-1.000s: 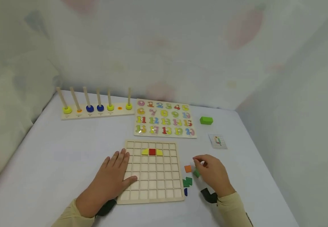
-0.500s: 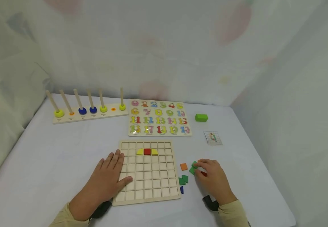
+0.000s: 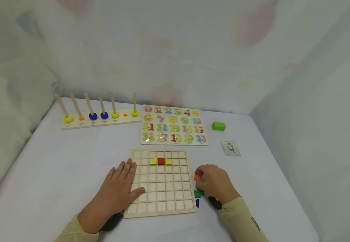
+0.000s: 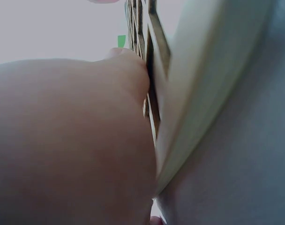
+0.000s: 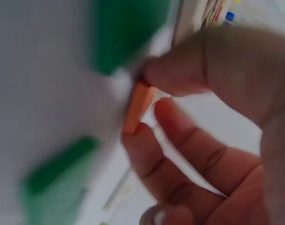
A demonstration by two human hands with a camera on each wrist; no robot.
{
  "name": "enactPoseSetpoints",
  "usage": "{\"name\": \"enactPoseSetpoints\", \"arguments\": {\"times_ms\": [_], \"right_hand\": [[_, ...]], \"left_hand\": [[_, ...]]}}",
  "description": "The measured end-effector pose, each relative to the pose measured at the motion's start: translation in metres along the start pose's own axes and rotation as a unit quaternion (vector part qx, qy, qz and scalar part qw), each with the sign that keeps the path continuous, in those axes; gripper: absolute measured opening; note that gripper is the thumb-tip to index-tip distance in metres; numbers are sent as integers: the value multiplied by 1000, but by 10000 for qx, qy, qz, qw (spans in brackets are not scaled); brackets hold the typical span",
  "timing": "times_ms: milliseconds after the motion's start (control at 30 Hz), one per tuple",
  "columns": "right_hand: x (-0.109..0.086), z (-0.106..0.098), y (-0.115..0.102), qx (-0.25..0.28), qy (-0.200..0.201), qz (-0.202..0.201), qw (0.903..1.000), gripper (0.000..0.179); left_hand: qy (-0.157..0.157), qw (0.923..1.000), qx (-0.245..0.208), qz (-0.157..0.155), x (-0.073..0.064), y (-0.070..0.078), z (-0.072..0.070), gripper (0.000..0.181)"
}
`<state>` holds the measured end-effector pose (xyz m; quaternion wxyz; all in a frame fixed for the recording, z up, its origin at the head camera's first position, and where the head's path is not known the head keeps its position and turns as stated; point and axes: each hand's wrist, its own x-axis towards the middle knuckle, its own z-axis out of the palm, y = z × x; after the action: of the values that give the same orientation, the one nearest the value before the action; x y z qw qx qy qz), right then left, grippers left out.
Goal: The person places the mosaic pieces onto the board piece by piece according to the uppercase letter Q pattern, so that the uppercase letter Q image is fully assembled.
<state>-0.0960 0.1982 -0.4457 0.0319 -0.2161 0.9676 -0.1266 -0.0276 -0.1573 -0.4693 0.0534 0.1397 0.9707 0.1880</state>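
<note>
My left hand (image 3: 114, 188) lies flat, fingers spread, over the left edge of a wooden grid board (image 3: 161, 196). In the left wrist view, the thumb side of that hand rests along the board's frame (image 4: 198, 93). Beyond the board's right edge, my right hand (image 3: 215, 181) pinches an orange square tile (image 5: 138, 105) between thumb and a fingertip. Green tiles (image 5: 60, 180) lie close by, partly hidden under the right hand in the head view. On the board, a red square tile (image 3: 161, 161) sits between two yellow tiles (image 3: 168, 161) with slanted outer sides.
A dark blue half-round tile (image 3: 197, 203) lies beside the board's lower right corner. Farther back stand a peg stacker (image 3: 102, 125) with rings and a number puzzle (image 3: 175, 125). To the right are a green block (image 3: 218, 126) and a small pattern card (image 3: 231, 148).
My right hand has moved from the loose tiles farther right to the orange square tile by the board and now pinches it. The left hand stays on the board. The head view shifts slightly.
</note>
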Motion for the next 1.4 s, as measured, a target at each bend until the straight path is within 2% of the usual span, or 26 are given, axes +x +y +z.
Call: {"name": "enactPoseSetpoints", "arguments": {"times_ms": [100,200,333,433,533,633,733,833,900,967,1033,1100,1167,1233,1400], "right_hand": [[8,-6,-15,102,66,-8,9999,12],[22,-7,-41,302,124,-472,9984,12],[45,6,-76,341,-157,-1195,9921,10],[60,18,-93,66,-305,-1422,9893,8],[70,24,-102,-372,-216,-1568,9867,6],[71,23,-106,-811,-99,-1772,9808,9],[65,18,-106,-925,-174,-1952,9762,17],[51,11,-97,-544,-199,-1733,9832,27],[39,3,-83,-180,-63,-1258,9919,30],[26,-3,-61,153,205,-685,9973,31],[12,-9,-34,336,359,-90,9987,31],[-1,-13,-4,345,377,483,9975,31],[-12,-16,22,295,228,851,9957,31],[-22,-18,42,174,36,1040,9944,30],[-34,-22,66,80,-280,852,9959,32]], "left_hand": [[-51,10000,33,-19,1,1,0,96],[-69,10000,38,-33,3,3,-1,97],[-81,9999,56,-51,4,4,-1,97],[-93,9999,102,-27,5,5,1,98],[-68,9999,158,21,6,6,2,98],[-55,9999,138,8,6,7,1,98],[-97,9998,131,-71,4,7,-1,98],[-160,9997,117,-144,2,6,-2,98],[-172,9997,93,-161,0,6,-4,98],[-193,9996,91,-167,-1,5,-4,98],[-185,9997,75,-159,-1,4,-5,98],[-194,9997,81,-142,1,4,-4,99],[-207,9997,81,-141,1,4,-3,99],[-203,9997,60,-134,2,4,-2,99],[-184,9997,85,-141,2,4,0,99]]}}
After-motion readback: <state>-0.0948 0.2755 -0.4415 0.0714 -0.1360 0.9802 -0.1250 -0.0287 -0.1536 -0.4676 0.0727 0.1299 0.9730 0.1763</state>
